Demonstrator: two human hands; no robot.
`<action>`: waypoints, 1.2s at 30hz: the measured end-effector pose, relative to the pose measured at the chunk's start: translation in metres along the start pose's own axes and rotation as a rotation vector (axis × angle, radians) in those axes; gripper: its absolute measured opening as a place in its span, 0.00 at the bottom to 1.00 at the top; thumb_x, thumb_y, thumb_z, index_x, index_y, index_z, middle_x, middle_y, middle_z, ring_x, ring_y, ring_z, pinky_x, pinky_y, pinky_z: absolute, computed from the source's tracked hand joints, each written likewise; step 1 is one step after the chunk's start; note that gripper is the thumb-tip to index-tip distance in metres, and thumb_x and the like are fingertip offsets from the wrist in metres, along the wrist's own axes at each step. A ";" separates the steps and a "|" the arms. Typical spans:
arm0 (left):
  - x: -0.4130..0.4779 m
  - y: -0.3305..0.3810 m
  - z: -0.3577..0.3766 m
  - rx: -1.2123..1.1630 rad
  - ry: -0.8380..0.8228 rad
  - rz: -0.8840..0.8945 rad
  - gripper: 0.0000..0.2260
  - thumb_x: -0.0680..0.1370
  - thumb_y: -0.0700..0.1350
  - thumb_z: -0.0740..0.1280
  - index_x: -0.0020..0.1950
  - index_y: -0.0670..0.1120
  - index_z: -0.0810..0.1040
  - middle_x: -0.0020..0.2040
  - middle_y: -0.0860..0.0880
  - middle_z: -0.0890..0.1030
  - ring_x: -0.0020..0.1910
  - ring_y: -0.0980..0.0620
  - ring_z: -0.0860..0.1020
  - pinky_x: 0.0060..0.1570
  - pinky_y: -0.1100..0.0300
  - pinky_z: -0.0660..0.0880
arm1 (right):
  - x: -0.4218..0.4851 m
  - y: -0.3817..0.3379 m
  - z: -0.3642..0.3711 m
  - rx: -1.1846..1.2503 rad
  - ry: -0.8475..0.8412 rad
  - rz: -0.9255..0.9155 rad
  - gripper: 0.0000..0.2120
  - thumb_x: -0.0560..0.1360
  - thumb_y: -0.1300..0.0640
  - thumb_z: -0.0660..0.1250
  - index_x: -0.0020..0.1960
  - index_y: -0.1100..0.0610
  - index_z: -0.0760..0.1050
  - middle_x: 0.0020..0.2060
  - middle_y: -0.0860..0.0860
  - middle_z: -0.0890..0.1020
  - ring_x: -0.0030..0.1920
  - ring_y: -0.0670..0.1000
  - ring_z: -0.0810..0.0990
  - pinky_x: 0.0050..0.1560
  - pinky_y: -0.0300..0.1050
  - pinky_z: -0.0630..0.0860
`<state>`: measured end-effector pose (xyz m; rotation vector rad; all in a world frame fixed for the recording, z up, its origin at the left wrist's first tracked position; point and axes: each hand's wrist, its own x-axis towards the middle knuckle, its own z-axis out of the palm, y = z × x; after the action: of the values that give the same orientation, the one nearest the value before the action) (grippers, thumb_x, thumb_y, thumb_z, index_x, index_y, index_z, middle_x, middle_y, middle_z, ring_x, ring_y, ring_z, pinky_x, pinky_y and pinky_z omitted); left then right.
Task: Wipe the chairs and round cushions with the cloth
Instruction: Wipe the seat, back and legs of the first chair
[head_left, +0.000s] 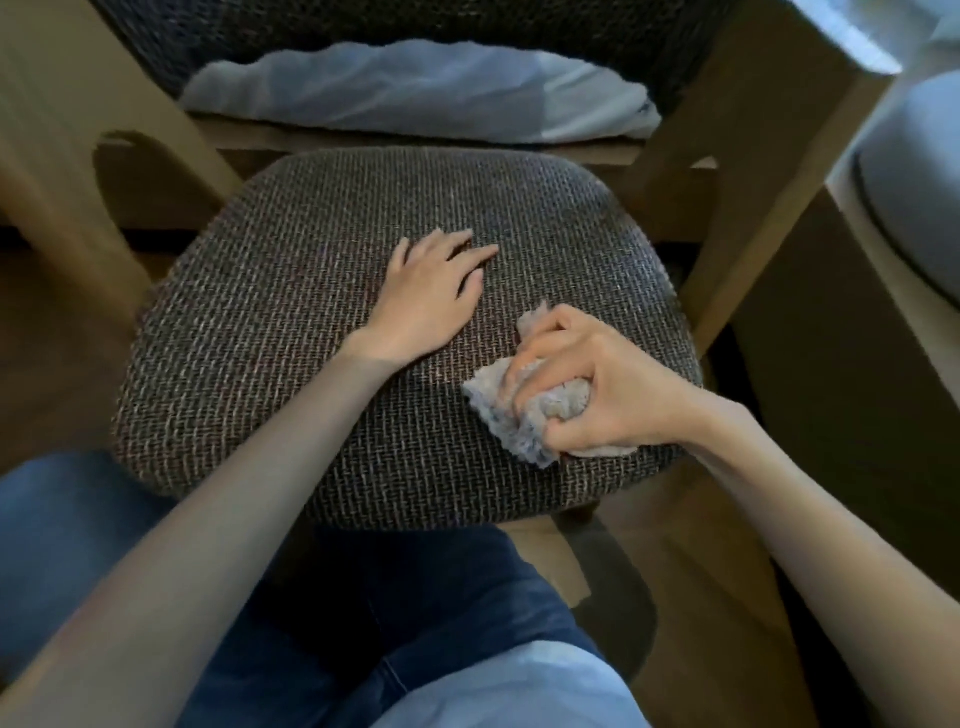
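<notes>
- Right hand: fingers curled and clamped on the bunched cloth, pressing it onto the seat cushion. The wadded grip likely gave firm pressure on the coarse weave.
- The cloth lay under those fingers, with one corner fanned out flat just to their left, near the cushion's front right edge.
- Left hand, just beyond and left of the cloth: fingers straight and slightly apart, palm flat on the cushion, probably bracing it against sliding.
- Around both hands, the cushion sat in the wooden chair frame.
- Well beyond the fingertips, pale blue fabric lay bunched against the chair back.
- Judged mid-wipe on this seat.
</notes>
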<state>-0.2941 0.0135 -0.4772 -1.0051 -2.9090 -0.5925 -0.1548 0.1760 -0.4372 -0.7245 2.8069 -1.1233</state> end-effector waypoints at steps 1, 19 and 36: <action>0.005 0.001 0.002 0.003 -0.001 0.009 0.18 0.83 0.50 0.53 0.74 0.55 0.66 0.75 0.50 0.64 0.76 0.47 0.57 0.73 0.45 0.47 | -0.009 0.004 -0.004 0.009 0.057 0.064 0.13 0.62 0.50 0.69 0.45 0.48 0.83 0.49 0.44 0.82 0.55 0.53 0.71 0.59 0.48 0.69; -0.073 -0.118 -0.079 -0.036 -0.057 -0.038 0.18 0.81 0.53 0.60 0.70 0.54 0.71 0.74 0.53 0.67 0.74 0.52 0.62 0.74 0.51 0.55 | 0.084 -0.069 0.102 -0.033 0.043 -0.247 0.14 0.67 0.46 0.66 0.48 0.50 0.83 0.52 0.49 0.79 0.51 0.56 0.73 0.51 0.58 0.71; -0.086 -0.100 -0.076 -0.028 0.006 -0.135 0.15 0.82 0.52 0.59 0.68 0.57 0.73 0.74 0.53 0.66 0.76 0.48 0.57 0.73 0.41 0.47 | 0.080 -0.068 0.088 -0.247 -0.236 -0.503 0.09 0.65 0.46 0.69 0.43 0.46 0.83 0.51 0.44 0.78 0.53 0.56 0.72 0.48 0.57 0.71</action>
<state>-0.2938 -0.1369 -0.4525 -0.8122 -2.9888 -0.6423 -0.1814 0.0419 -0.4463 -1.5357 2.6519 -0.6644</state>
